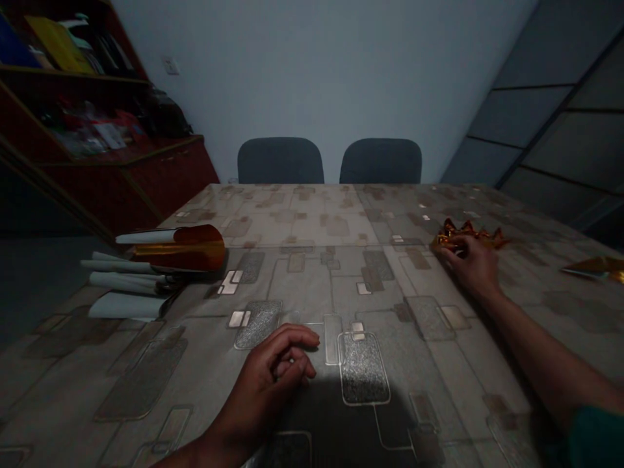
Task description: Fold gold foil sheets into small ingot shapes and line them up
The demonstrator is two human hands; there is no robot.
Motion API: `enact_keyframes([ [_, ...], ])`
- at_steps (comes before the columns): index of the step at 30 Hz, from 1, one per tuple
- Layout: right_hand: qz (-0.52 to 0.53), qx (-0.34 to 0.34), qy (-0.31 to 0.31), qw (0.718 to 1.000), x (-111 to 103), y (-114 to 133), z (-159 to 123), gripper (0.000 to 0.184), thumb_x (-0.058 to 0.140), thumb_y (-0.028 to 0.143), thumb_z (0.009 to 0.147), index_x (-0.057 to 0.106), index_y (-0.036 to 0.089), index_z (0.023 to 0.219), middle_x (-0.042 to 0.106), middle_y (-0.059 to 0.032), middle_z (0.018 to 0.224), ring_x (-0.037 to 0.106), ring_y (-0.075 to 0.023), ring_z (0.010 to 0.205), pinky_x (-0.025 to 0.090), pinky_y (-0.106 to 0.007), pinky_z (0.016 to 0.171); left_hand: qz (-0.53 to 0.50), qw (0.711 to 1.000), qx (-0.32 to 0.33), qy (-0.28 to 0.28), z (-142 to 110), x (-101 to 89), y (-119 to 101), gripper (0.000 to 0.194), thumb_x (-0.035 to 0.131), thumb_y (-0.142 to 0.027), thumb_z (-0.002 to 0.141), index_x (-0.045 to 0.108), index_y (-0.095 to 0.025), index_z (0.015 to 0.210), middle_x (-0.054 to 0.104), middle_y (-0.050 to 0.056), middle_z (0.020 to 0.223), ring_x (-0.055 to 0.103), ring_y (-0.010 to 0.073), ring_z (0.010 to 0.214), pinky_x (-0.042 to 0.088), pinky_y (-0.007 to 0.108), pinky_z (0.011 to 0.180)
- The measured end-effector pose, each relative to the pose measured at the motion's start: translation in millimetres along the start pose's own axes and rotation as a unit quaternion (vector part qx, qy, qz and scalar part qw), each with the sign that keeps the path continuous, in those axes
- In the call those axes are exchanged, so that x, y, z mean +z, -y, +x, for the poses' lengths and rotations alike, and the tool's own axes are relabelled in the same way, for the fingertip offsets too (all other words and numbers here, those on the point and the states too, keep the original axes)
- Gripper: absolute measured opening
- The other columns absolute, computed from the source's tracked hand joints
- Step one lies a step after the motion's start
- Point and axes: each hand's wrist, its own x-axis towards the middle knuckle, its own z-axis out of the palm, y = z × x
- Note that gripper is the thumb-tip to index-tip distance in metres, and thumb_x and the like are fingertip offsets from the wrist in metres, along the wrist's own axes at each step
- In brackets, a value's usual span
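On the right side of the table, my right hand (470, 260) has its fingers closed on the near left edge of a shiny gold foil piece with pointed tips, like a paper crown (487, 238). Part of the crown is hidden behind the fingers. My left hand (280, 357) rests near the front middle of the table, loosely curled. Its forefinger and thumb are apart, and nothing shows between them.
Rolled sheets, white on one side, lie at the left, among them a gold one (199, 248). Another gold foil piece (597, 266) lies at the right edge. Two chairs (280, 161) stand behind the patterned tablecloth (312, 279). A red shelf unit (166, 175) is at back left.
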Motion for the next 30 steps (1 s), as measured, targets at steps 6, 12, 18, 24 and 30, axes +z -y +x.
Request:
enact_keyframes([
  [6, -0.112, -0.011, 0.008, 0.994, 21.7, 21.0, 13.7, 0.034, 0.062, 0.04, 0.083, 0.067, 0.013, 0.104, 0.067, -0.0209, 0.099, 0.062, -0.0372, 0.091, 0.046, -0.042, 0.07, -0.019, 1.0, 0.014, 0.004, 0.4, -3.9, 3.9, 0.018, 0.062, -0.037, 0.089, 0.067, -0.023, 0.1, 0.059, 0.003, 0.104, 0.059, 0.0101, 0.068, 0.045, 0.022, 0.061],
  [12, -0.165, -0.025, -0.013, 0.986, 22.0, 25.4, 19.5, 0.043, 0.065, 0.037, 0.084, 0.06, 0.012, 0.118, 0.06, -0.023, 0.114, 0.055, -0.0358, 0.103, 0.04, -0.041, 0.076, -0.01, 0.999, 0.037, 0.001, 1.6, -3.0, 4.8, 0.018, 0.061, -0.038, 0.09, 0.068, -0.022, 0.097, 0.06, 0.003, 0.102, 0.057, 0.0095, 0.066, 0.045, 0.022, 0.06],
  [18, -0.184, -0.03, -0.037, 0.982, 21.7, 23.0, 28.0, 0.039, 0.067, 0.036, 0.083, 0.059, 0.013, 0.114, 0.058, -0.0232, 0.116, 0.05, -0.0354, 0.106, 0.034, -0.044, 0.082, -0.002, 0.999, 0.035, 0.001, 1.1, -3.5, 7.9, 0.016, 0.06, -0.035, 0.091, 0.068, -0.023, 0.098, 0.06, 0.003, 0.105, 0.059, 0.0095, 0.066, 0.046, 0.022, 0.061],
  [24, -0.171, -0.033, -0.039, 0.984, 24.5, 21.7, 37.3, 0.026, 0.07, 0.034, 0.08, 0.063, 0.016, 0.098, 0.061, -0.021, 0.103, 0.053, -0.0359, 0.097, 0.034, -0.049, 0.082, 0.017, 1.0, 0.023, -0.004, 0.9, -2.8, 6.4, 0.014, 0.058, -0.03, 0.092, 0.068, -0.023, 0.097, 0.06, 0.004, 0.107, 0.059, 0.0118, 0.07, 0.047, 0.025, 0.062],
  [30, -0.15, -0.016, -0.053, 0.987, 27.6, 25.2, 37.3, 0.024, 0.064, 0.036, 0.082, 0.062, 0.016, 0.096, 0.06, -0.0242, 0.104, 0.052, -0.0411, 0.102, 0.033, -0.055, 0.084, -0.012, 1.0, 0.016, -0.001, 0.7, -2.2, 2.4, 0.012, 0.059, -0.028, 0.09, 0.068, -0.021, 0.095, 0.06, 0.005, 0.107, 0.059, 0.0105, 0.067, 0.048, 0.024, 0.061],
])
